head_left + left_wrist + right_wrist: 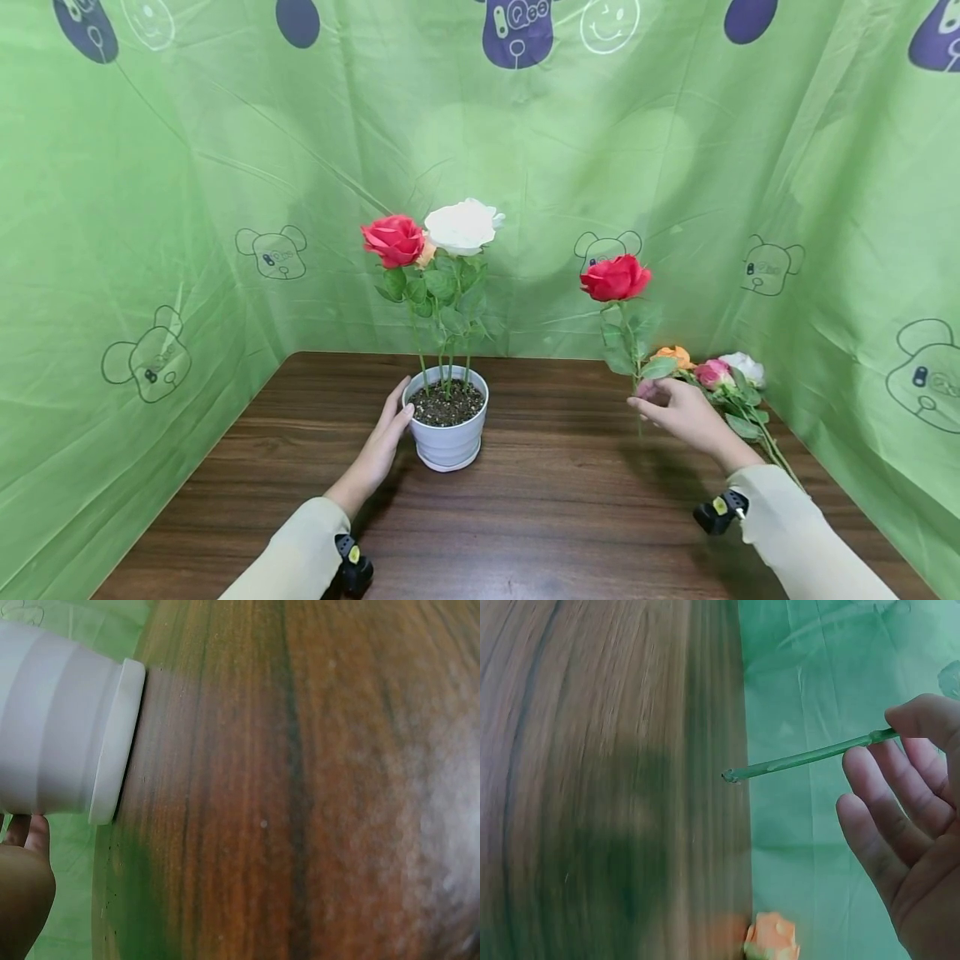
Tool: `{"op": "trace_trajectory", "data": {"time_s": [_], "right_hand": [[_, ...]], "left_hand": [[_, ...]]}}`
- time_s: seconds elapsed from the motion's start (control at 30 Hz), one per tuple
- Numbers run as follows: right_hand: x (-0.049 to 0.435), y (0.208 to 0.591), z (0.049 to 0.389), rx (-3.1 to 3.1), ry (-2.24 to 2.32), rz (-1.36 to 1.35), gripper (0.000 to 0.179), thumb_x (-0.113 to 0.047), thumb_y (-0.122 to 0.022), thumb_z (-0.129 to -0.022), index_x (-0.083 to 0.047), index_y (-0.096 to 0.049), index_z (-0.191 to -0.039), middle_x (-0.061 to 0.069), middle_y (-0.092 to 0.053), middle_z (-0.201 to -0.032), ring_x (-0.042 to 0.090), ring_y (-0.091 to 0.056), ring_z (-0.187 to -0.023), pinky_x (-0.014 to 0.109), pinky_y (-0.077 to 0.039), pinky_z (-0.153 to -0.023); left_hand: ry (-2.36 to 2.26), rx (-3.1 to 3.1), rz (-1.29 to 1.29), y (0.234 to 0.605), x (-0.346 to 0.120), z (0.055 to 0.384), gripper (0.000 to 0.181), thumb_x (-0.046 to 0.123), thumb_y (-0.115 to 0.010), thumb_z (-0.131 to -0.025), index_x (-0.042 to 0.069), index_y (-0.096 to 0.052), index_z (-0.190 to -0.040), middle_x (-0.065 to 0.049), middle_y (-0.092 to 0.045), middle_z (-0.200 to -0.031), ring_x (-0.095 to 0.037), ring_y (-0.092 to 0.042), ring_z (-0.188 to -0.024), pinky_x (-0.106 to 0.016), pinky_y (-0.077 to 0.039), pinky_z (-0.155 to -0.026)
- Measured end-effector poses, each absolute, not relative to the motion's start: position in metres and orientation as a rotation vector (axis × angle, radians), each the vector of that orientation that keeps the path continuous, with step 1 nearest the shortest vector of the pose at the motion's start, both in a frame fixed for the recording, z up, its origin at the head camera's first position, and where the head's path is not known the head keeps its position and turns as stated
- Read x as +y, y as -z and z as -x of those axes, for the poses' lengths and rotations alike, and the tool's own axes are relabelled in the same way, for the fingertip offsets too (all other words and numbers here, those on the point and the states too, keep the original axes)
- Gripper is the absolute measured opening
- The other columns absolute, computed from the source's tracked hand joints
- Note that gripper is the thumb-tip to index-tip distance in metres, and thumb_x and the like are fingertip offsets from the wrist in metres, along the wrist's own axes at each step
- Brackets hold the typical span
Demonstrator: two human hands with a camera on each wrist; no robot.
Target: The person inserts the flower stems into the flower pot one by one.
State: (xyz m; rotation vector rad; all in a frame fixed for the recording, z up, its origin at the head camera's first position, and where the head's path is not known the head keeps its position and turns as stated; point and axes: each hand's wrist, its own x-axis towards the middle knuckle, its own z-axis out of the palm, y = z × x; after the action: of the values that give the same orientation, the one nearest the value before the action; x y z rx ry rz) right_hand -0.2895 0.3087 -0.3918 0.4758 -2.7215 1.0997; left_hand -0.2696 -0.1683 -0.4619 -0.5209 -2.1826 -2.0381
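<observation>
From the head view, a white flowerpot (pixel 447 442) stands upright near the far edge of the wooden worktop (pixel 540 500), left of its middle. The person's left hand (pixel 384 435) rests against the pot's left side, fingers extended along the wall and thumb by the rim. Out of the dark soil (pixel 450 404) rise a potted red rose (pixel 393 240), a tall white rose (pixel 463 227) and, mostly hidden between them, a peach-coloured bloom (pixel 427 252). Toward the right edge, the right hand (pixel 684 414) pinches a second red rose (pixel 615 279) by its stem, the bloom held upright. Just beyond that hand, close to the far right corner, lie an orange rose (pixel 675 357), a pink rose (pixel 712 374) and a loose white rose (pixel 744 367), with stems along the right edge. Green cloth (pixel 525 150) hangs behind.

From the left wrist, fingertips touch the pot's smooth wall, above the saucer (pixel 120 746) standing on the worktop.

From the right wrist, thumb and fingertips grip the green stem (pixel 810 757), its cut end pointing free of the hand. The blurred orange petals by the worktop's edge are probably the orange rose.
</observation>
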Motion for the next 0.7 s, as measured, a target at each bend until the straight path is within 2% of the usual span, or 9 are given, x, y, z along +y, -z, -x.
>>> {"op": "trace_trajectory", "data": {"time_s": [0.13,0.27,0.47,0.7], "right_hand": [[0.293,0.388,0.291,-2.699,-1.107,-0.537,0.030,-0.033,-0.071,-0.095,-0.004,-0.069,-0.102,0.005,-0.072,-0.085,0.017,-0.068,-0.074,0.029,-0.055,-0.065],[0.276,0.382,0.291,-2.662,-1.169,-0.593,0.027,-0.030,-0.071,-0.095,-0.004,-0.069,-0.101,0.010,-0.072,-0.085,0.015,-0.067,-0.072,0.030,-0.056,-0.065],[0.250,0.374,0.289,-2.601,-1.256,-0.649,0.024,-0.025,-0.073,-0.094,-0.002,-0.068,-0.100,0.010,-0.071,-0.085,0.014,-0.067,-0.072,0.029,-0.056,-0.064],[0.221,0.368,0.289,-2.542,-1.357,-0.718,0.026,-0.027,-0.073,-0.094,-0.003,-0.068,-0.101,0.009,-0.071,-0.085,0.016,-0.068,-0.073,0.034,-0.057,-0.065]], "left_hand": [[2.039,-2.187,0.512,0.462,-0.168,0.269,0.057,0.025,-0.034,-0.109,0.010,-0.014,-0.160,-0.019,-0.014,-0.164,-0.035,-0.016,-0.147,-0.058,-0.018,-0.113],[2.044,-2.178,0.513,0.462,-0.168,0.269,0.057,0.024,-0.034,-0.109,0.008,-0.013,-0.160,-0.020,-0.014,-0.164,-0.035,-0.016,-0.147,-0.058,-0.018,-0.113],[2.041,-2.178,0.513,0.461,-0.168,0.268,0.056,0.024,-0.034,-0.109,0.011,-0.015,-0.160,-0.019,-0.015,-0.164,-0.035,-0.016,-0.147,-0.057,-0.018,-0.113],[2.034,-2.182,0.511,0.460,-0.168,0.267,0.056,0.024,-0.035,-0.110,0.009,-0.015,-0.160,-0.019,-0.015,-0.164,-0.034,-0.016,-0.147,-0.057,-0.019,-0.113]]}}
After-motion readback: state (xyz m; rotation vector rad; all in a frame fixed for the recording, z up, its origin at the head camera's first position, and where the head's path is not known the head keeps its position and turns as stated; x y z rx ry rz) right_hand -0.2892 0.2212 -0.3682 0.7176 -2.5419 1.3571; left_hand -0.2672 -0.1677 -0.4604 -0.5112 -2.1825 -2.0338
